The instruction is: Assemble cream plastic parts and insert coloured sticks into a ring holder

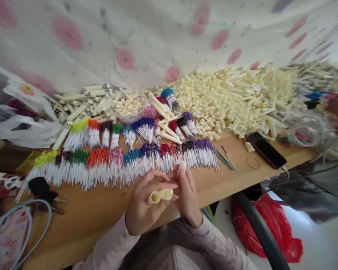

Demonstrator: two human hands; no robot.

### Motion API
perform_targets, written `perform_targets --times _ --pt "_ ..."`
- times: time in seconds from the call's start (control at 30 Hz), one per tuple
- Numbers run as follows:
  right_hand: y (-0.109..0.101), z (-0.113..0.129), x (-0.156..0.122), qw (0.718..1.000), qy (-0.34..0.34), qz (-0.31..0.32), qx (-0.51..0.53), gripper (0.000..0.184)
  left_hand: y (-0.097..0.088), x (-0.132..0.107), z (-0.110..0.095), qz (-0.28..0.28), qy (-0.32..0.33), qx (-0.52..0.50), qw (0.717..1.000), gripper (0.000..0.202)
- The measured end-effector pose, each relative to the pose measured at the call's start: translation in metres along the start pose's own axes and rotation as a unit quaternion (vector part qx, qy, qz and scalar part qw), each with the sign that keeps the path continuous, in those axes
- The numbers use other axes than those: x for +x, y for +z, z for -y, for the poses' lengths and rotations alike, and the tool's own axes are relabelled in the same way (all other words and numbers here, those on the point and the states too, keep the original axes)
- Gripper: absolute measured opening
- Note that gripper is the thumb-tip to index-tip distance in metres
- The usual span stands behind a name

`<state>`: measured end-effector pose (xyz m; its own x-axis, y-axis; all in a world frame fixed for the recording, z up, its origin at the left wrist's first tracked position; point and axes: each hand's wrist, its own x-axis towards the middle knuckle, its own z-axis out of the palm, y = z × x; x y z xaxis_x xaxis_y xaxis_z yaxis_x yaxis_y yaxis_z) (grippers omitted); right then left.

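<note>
My left hand (143,204) and my right hand (187,193) meet just above the near edge of the wooden table (101,210). My left hand's fingers are curled around a short cream plastic tube (160,195) with two round open ends facing me. My right hand pinches another small cream piece (183,165) at its fingertips and touches the tube. Just beyond my hands lie rows of white sticks with coloured tips (124,163), sorted by colour.
A big heap of cream plastic pieces (236,99) fills the back right. A black phone (265,149) and a rubber band (252,162) lie at the right. White bags (22,127) sit at the left, keys (43,191) and a cable near left. A red bag (267,228) lies on the floor.
</note>
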<state>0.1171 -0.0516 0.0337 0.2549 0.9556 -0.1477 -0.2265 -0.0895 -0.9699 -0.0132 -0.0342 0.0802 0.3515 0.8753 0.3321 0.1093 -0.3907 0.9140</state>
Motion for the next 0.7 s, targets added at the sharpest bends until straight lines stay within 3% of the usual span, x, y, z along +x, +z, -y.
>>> perform_targets --times 0.1,0.2,0.3,0.47,0.57,0.7 --pt "0.007 0.014 0.004 0.999 -0.018 0.018 0.039 0.032 0.003 -0.002 0.003 -0.028 0.029 0.054 0.998 0.019" --pt "0.010 0.023 0.005 0.994 -0.012 0.080 0.071 0.034 0.008 -0.002 0.003 -0.020 0.029 0.064 0.997 0.017" --pt "0.011 0.025 0.008 0.989 -0.015 0.118 0.092 0.037 0.007 0.000 0.002 -0.012 0.001 0.051 0.999 0.008" --pt "0.013 0.023 0.015 0.980 -0.048 0.163 0.105 0.040 0.000 -0.007 0.012 -0.096 -0.087 0.006 0.992 0.027" --pt "0.015 0.025 0.016 0.973 -0.066 0.195 0.104 0.040 0.002 -0.014 0.021 -0.068 -0.134 -0.010 0.989 0.030" --pt "0.017 0.029 0.015 0.963 -0.091 0.236 0.092 0.038 0.014 -0.015 0.028 -0.068 -0.129 -0.007 0.989 0.035"
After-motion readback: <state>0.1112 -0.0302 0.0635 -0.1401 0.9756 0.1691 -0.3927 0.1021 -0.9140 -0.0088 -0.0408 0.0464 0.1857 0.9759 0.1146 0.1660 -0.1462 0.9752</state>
